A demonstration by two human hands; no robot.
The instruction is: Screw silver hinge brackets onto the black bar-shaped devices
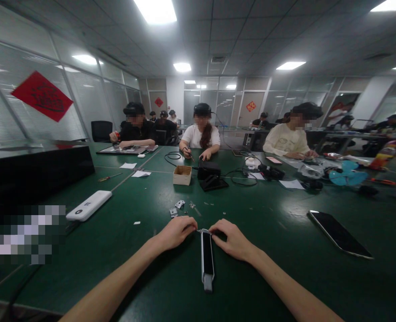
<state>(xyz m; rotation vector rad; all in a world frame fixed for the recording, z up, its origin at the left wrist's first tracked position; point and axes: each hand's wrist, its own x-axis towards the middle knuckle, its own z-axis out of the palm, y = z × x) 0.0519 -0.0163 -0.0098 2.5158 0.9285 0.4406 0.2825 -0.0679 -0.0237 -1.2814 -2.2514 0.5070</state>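
A long, narrow device with a black face, a silver frame and a grey block at its near end point(207, 259) lies on the green table, pointing toward me. My left hand point(179, 231) is closed in a pinch at the left of its far end, where a bit of thin metal shows by the fingertips. On the other side, my right hand point(233, 239) grips the far right corner between thumb and fingers. Just beyond my left hand are small metal brackets point(179, 204) and several tiny loose parts point(193, 205).
To the left are a white power bank point(89, 205) and a screwdriver point(109, 177). A phone point(339, 234) lies at right. Ahead stand a small cardboard box point(182, 175) and a black case point(209, 169). Co-workers sit across the table; a blue fan point(347, 174) is at far right.
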